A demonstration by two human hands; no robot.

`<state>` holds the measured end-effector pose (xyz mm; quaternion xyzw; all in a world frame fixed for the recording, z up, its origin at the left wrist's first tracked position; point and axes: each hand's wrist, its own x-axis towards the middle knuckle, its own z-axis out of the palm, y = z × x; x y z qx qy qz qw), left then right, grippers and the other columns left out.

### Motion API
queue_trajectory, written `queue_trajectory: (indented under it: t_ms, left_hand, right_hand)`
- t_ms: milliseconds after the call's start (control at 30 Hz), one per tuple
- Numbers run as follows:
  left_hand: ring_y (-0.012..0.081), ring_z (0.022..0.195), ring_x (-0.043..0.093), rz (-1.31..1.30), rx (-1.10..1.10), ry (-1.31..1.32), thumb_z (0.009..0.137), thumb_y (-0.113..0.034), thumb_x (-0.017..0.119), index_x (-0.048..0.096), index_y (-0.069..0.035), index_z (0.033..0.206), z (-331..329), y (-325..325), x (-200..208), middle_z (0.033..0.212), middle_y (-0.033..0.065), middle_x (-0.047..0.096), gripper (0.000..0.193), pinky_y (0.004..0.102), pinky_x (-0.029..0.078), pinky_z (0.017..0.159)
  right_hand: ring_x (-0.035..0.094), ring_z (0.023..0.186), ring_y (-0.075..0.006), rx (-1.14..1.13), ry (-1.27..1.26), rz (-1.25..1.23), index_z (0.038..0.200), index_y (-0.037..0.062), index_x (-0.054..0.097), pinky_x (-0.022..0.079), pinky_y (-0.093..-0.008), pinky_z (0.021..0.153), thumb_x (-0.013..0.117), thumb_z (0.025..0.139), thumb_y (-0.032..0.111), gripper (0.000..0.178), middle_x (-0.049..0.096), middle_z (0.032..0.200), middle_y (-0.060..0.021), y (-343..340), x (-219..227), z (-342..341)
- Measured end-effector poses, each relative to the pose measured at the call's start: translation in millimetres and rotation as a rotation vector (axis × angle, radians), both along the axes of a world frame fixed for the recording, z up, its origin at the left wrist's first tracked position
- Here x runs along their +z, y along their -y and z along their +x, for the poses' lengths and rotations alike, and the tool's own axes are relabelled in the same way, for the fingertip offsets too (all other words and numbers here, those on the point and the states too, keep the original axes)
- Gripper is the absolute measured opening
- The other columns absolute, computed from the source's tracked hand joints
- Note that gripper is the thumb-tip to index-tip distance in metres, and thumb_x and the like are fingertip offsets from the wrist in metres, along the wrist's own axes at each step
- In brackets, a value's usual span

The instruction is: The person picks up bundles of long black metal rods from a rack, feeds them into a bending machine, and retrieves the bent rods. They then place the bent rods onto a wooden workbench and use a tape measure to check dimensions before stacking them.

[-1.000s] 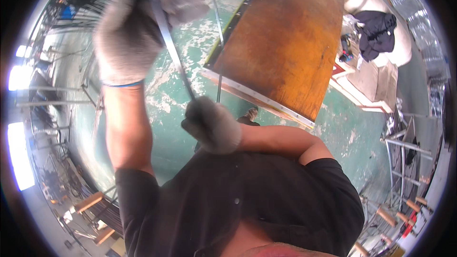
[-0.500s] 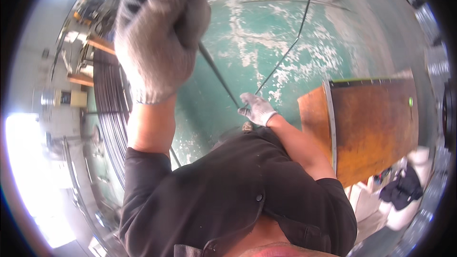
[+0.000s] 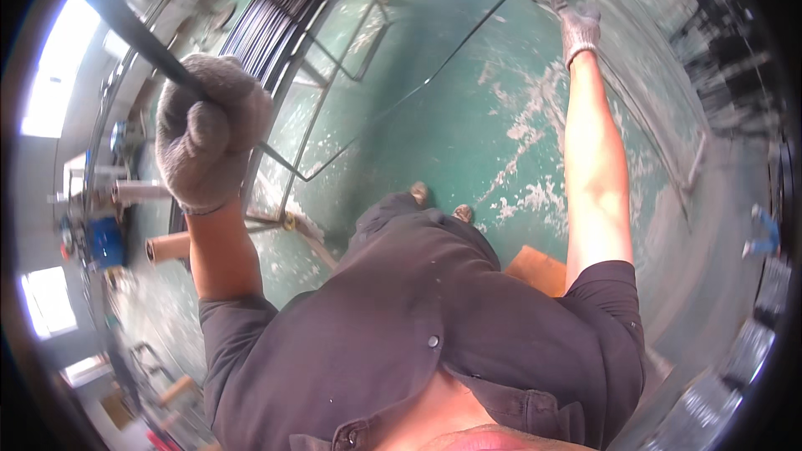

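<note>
My left hand (image 3: 209, 129), in a grey knit glove, is raised at the left with its fingers wrapped round a long, thin dark metal rod (image 3: 138, 29). Below the fist the rod reaches a sharp bend, then runs up and to the right across the view to the top edge, with a slight kink on the way. My right hand (image 3: 579, 25), also gloved, is stretched far out at the upper right. Its thumb and fingers look spread, somewhat blurred, and nothing shows in them. The rod passes beyond it, apart from the glove.
A metal rack (image 3: 322, 75) carrying a bundle of dark rods (image 3: 280, 12) stands at upper left. Brown tubes (image 3: 171, 246) jut out near my left forearm. An orange-brown box (image 3: 537, 270) is partly hidden by my right arm. Metal bars (image 3: 639, 113) lie right of it, over worn green floor.
My right hand has left the rod's bend and swung out to the upper right. The left fist still grips the rod, now lower in view. My view has turned, bringing the rack nearer the top.
</note>
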<state>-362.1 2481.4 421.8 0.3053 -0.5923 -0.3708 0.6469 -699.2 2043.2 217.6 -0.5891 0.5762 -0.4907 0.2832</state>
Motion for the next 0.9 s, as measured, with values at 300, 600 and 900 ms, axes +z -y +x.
queue_trajectory:
  t_ms: [300, 600, 900]
  left_hand:
    - [0.0113, 0.061, 0.038, -0.049, 0.755, 0.069, 0.107, -0.033, 0.073, 0.066, 0.001, 0.113, 117.6, -98.3, -62.8, 0.077, 0.0008, 0.042, 0.035, 0.0298, 0.029, 0.056]
    - [0.0096, 0.069, 0.059, 0.335, 1.468, -0.087, 0.113, -0.031, 0.065, 0.073, -0.003, 0.112, 279.1, -176.9, -201.2, 0.086, 0.0024, 0.069, 0.029, 0.0247, 0.049, 0.065]
    - [0.0122, 0.087, 0.066, 0.781, 1.712, -0.168, 0.113, -0.023, 0.065, 0.075, -0.003, 0.109, 341.4, -254.3, -389.7, 0.093, 0.0033, 0.073, 0.023, 0.0306, 0.055, 0.084]
  right_hand:
    - [0.076, 0.1, -0.0315, 0.837, 0.622, 0.263, 0.133, 0.006, 0.066, 0.062, -0.0507, 0.081, 0.063, 0.111, 0.038, 0.039, 0.071, 0.128, -0.0128, 23.4, 42.4, 299.1]
    - [0.059, 0.071, -0.0122, 1.004, 0.445, 0.386, 0.093, -0.0026, 0.075, 0.045, -0.0285, 0.063, 0.055, 0.115, 0.052, 0.063, 0.07, 0.081, -0.0081, -104.3, -47.5, 531.2]
    - [0.072, 0.096, -0.0335, 0.877, -0.432, 0.556, 0.096, 0.0093, 0.088, 0.053, -0.043, 0.097, 0.042, 0.107, 0.079, 0.085, 0.08, 0.11, -0.0164, -180.2, -125.4, 642.0]
